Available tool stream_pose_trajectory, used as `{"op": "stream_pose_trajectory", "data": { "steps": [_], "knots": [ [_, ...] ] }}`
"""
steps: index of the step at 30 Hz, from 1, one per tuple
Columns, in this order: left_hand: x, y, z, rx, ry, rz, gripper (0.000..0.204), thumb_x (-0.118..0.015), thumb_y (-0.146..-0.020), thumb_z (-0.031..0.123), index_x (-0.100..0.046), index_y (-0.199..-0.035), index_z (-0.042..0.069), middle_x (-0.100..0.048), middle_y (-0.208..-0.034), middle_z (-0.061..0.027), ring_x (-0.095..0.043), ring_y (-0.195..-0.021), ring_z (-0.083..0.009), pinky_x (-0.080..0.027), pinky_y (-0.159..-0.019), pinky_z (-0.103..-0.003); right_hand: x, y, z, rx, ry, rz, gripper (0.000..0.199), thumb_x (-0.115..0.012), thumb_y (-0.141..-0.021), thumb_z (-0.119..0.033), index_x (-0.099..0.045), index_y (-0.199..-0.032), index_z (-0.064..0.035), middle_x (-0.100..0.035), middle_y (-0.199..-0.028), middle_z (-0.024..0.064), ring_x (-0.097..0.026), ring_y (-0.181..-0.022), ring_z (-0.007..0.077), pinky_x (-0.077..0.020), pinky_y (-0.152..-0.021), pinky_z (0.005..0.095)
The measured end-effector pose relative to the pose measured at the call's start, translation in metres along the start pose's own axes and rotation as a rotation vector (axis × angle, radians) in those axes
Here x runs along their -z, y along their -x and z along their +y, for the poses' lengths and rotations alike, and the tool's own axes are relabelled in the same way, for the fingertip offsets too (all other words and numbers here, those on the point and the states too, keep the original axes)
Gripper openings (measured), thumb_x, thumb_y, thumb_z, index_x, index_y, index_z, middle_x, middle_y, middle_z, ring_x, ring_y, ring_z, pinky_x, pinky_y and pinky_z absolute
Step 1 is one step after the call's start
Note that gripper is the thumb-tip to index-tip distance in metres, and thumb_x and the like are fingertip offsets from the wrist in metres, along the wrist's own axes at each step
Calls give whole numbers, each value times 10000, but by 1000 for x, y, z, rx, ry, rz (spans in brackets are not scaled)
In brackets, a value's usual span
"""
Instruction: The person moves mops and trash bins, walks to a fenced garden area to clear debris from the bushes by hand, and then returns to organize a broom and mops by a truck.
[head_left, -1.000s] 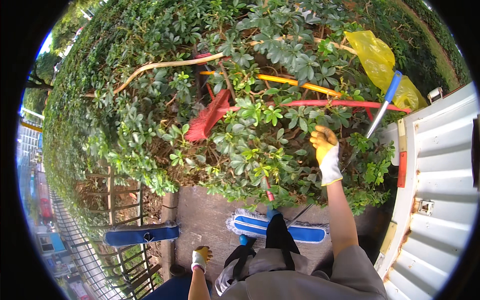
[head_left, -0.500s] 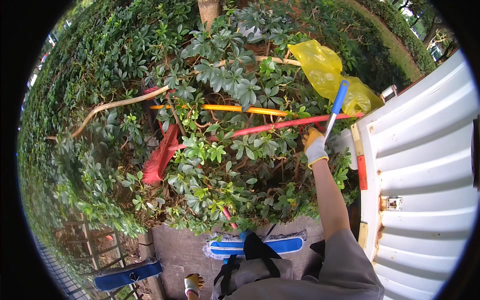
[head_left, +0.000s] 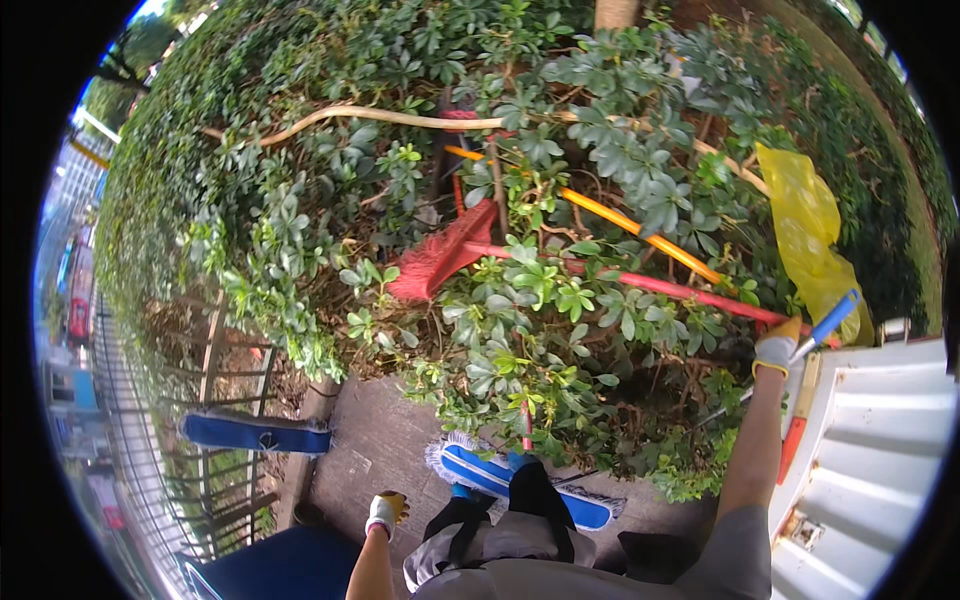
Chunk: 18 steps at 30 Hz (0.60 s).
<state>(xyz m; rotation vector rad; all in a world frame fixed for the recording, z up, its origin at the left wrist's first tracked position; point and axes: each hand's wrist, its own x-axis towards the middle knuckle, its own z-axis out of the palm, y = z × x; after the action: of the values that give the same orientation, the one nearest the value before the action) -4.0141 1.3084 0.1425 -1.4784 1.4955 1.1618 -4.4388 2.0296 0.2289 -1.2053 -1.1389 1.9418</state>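
My right hand (head_left: 777, 348), in a white glove with yellow-brown fingers, is closed round the red broom's handle near its end. The red broom (head_left: 640, 282) lies across the bush, its bristle head (head_left: 448, 255) resting among the leaves at the handle's left end. Right beside this hand, a silver pole with a blue grip (head_left: 835, 314) slants past the wrist; its lower part runs into the leaves. My left hand (head_left: 388, 510), gloved alike, hangs low over the pavement with loosely bent fingers and nothing in it.
A yellow plastic bag (head_left: 803, 215) hangs at the right of the bush (head_left: 640, 380). An orange pole (head_left: 640, 232) and a bare branch (head_left: 385, 115) cross the leaves. Blue flat mops (head_left: 480, 470) (head_left: 258, 433) lie low. White ribbed metal (head_left: 880, 430) borders the right; a fence (head_left: 140, 430) the left.
The view has turned left, so the bush and tools appear shifted and tilted. My right hand has gone from just below the broom handle onto it. More of my left forearm shows.
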Motion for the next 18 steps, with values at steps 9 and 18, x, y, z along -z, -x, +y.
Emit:
{"op": "stream_pose_trajectory", "data": {
  "steps": [9,18],
  "knots": [
    [-17,5,9,13,-125,0,204,-449,-846,164,-598,-902,37,-660,-812,-99,-613,-599,-217,-486,-497,-328,-57,11,-63,-12,-56,-447,391,-464,-884,-415,-470,-1134,-114,-594,-1077,69,-606,-933,214,-537,-715,293],
    [7,-5,-1,-60,-72,9,182,-473,-847,185,-586,-905,54,-659,-839,-108,-614,-581,-247,-440,-453,-330,-197,224,-192,441,-57,-1216,393,-477,-903,-247,-453,-1206,1,-591,-978,129,-573,-936,219,-468,-852,334]
  ]
}}
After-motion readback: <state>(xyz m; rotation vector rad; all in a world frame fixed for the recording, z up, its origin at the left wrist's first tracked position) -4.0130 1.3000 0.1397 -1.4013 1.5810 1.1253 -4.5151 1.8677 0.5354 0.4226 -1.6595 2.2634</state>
